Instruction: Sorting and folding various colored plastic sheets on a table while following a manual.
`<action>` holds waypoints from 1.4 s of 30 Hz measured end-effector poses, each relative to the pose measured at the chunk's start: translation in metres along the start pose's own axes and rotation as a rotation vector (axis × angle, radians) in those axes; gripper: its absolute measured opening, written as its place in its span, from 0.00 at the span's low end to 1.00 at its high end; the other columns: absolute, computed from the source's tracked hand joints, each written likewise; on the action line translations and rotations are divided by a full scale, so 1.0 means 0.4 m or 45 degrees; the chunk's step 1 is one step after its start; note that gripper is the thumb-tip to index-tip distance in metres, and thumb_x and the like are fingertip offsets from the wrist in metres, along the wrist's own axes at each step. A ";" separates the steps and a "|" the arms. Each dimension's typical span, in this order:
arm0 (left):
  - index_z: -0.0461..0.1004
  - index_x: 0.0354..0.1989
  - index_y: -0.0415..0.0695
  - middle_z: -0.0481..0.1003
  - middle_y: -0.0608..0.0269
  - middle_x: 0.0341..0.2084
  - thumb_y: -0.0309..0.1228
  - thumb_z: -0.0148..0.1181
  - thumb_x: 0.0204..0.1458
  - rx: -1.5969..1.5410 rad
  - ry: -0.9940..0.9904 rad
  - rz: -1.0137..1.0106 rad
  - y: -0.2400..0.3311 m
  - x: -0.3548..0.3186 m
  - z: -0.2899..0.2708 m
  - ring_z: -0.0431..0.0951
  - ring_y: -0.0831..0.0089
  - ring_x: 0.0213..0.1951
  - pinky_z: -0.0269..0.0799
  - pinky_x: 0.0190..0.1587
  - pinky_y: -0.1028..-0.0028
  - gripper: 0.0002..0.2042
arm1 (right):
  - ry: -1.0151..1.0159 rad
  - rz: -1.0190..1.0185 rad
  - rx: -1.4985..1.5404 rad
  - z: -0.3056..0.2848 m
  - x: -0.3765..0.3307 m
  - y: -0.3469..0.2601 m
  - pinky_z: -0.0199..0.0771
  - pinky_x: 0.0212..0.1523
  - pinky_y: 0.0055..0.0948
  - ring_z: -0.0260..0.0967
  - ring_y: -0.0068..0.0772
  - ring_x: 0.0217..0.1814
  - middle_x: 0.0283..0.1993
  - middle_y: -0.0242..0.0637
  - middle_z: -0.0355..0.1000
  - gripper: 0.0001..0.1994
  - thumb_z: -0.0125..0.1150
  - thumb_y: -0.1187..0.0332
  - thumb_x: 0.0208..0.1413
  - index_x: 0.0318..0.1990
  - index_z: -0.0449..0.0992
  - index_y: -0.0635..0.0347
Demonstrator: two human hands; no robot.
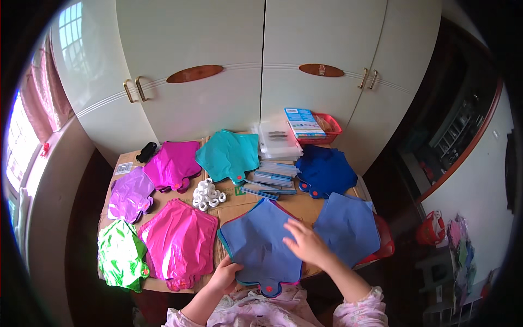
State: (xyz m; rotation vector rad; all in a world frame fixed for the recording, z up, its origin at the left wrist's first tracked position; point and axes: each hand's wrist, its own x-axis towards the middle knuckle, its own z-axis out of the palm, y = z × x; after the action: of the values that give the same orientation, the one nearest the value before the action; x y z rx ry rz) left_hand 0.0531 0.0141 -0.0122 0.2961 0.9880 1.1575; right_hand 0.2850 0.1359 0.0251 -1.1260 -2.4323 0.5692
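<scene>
In front of me lies a stack of flat star-shaped pieces that look like uninflated foil balloons, a dull blue balloon (259,237) on top. Teal and pink edges peek out beneath it. A round tab with a red dot points toward me. My left hand (224,275) grips the stack's lower left edge between thumb and fingers. Over its right side is my right hand (308,244), fingers spread and holding nothing; whether it touches the surface I cannot tell. Another dull blue balloon (346,229) lies just right of that hand.
Around the cardboard-covered table (294,207) lie pink (178,240), green (121,253), purple (131,193), magenta (171,162), teal (229,155) and dark blue balloons (327,169). White rings (207,195), plastic sleeves (275,144), blue-white strips (272,179) and a red basket (333,131) sit among them.
</scene>
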 end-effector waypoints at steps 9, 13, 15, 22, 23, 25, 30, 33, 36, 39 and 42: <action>0.50 0.63 0.39 0.62 0.55 0.56 0.18 0.48 0.49 0.092 0.044 0.625 -0.030 -0.116 -0.024 0.63 0.63 0.57 0.57 0.57 0.63 0.30 | 0.059 -0.026 -0.241 0.092 0.124 0.100 0.54 0.61 0.42 0.55 0.54 0.61 0.56 0.57 0.60 0.28 0.57 0.65 0.51 0.56 0.57 0.73; 0.72 0.42 0.36 0.74 0.56 0.40 0.20 0.47 0.50 0.443 -0.209 0.035 -0.061 -0.230 -0.062 0.73 0.69 0.44 0.64 0.49 0.73 0.11 | 0.090 -0.040 -0.162 0.110 0.117 0.071 0.54 0.61 0.42 0.56 0.53 0.60 0.56 0.56 0.61 0.27 0.56 0.68 0.51 0.56 0.57 0.73; 0.71 0.45 0.35 0.74 0.55 0.42 0.24 0.51 0.53 0.380 -0.274 -0.274 -0.112 -0.234 -0.066 0.72 0.69 0.47 0.66 0.48 0.76 0.12 | 0.105 -0.069 -0.134 0.119 0.108 0.062 0.55 0.61 0.42 0.57 0.53 0.59 0.55 0.56 0.61 0.26 0.55 0.68 0.52 0.56 0.57 0.72; 0.66 0.47 0.37 0.71 0.57 0.43 0.28 0.59 0.50 0.555 -0.198 -0.396 -0.293 -0.116 -0.083 0.72 0.72 0.42 0.69 0.45 0.75 0.17 | 0.039 -0.039 -0.001 0.113 0.057 0.007 0.60 0.57 0.42 0.60 0.53 0.56 0.52 0.55 0.63 0.24 0.54 0.69 0.53 0.56 0.57 0.70; 0.65 0.48 0.37 0.71 0.58 0.44 0.27 0.60 0.49 0.658 -0.194 -0.406 -0.323 -0.103 -0.087 0.72 0.73 0.41 0.70 0.44 0.74 0.18 | 0.032 -0.028 0.004 0.109 0.047 -0.007 0.61 0.56 0.43 0.60 0.53 0.56 0.51 0.55 0.64 0.23 0.53 0.68 0.53 0.55 0.58 0.69; 0.65 0.47 0.38 0.71 0.58 0.43 0.25 0.59 0.49 0.260 0.066 -0.055 -0.332 -0.103 -0.027 0.72 0.70 0.40 0.71 0.43 0.71 0.17 | -0.029 0.001 0.040 0.101 0.037 -0.017 0.61 0.56 0.43 0.60 0.54 0.56 0.51 0.54 0.64 0.23 0.54 0.68 0.53 0.55 0.59 0.68; 0.64 0.49 0.38 0.69 0.52 0.46 0.33 0.54 0.51 -0.601 0.098 -0.571 -0.262 -0.088 -0.011 0.71 0.57 0.46 0.66 0.53 0.55 0.19 | -0.001 -0.036 0.146 0.113 0.053 0.027 0.61 0.56 0.42 0.60 0.53 0.56 0.52 0.53 0.64 0.22 0.54 0.68 0.54 0.55 0.60 0.66; 0.63 0.48 0.35 0.68 0.48 0.48 0.36 0.53 0.51 -0.838 -0.154 -0.576 -0.246 -0.112 0.010 0.71 0.53 0.47 0.67 0.52 0.53 0.20 | 0.029 -0.005 0.194 0.119 0.063 0.038 0.60 0.57 0.42 0.60 0.51 0.56 0.53 0.52 0.64 0.21 0.53 0.68 0.54 0.54 0.61 0.66; 0.63 0.47 0.33 0.69 0.48 0.46 0.34 0.52 0.53 -0.839 -0.222 -0.671 -0.253 -0.110 -0.006 0.72 0.56 0.45 0.69 0.49 0.57 0.18 | 0.012 -0.024 0.167 0.112 0.068 0.035 0.60 0.57 0.41 0.60 0.51 0.57 0.53 0.51 0.64 0.20 0.53 0.67 0.54 0.54 0.62 0.65; 0.65 0.46 0.33 0.71 0.48 0.41 0.33 0.51 0.55 -0.834 -0.288 -0.749 -0.272 -0.088 -0.032 0.72 0.65 0.39 0.71 0.43 0.66 0.15 | -0.065 0.012 0.185 0.104 0.088 0.037 0.60 0.57 0.41 0.60 0.51 0.57 0.53 0.51 0.64 0.20 0.53 0.66 0.55 0.53 0.63 0.65; 0.66 0.42 0.34 0.72 0.54 0.34 0.31 0.46 0.58 -0.489 -0.216 -0.732 -0.278 -0.086 -0.030 0.69 0.72 0.32 0.69 0.36 0.72 0.12 | -0.127 0.069 0.239 0.102 0.112 0.037 0.59 0.58 0.39 0.59 0.50 0.58 0.54 0.50 0.64 0.21 0.53 0.65 0.55 0.54 0.62 0.65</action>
State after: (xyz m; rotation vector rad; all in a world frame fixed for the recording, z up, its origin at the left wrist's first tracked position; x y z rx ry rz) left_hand 0.1116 -0.0657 -0.0749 -0.1902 0.6213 0.7540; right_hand 0.2466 0.1718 -0.0087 -1.1116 -2.3774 0.8701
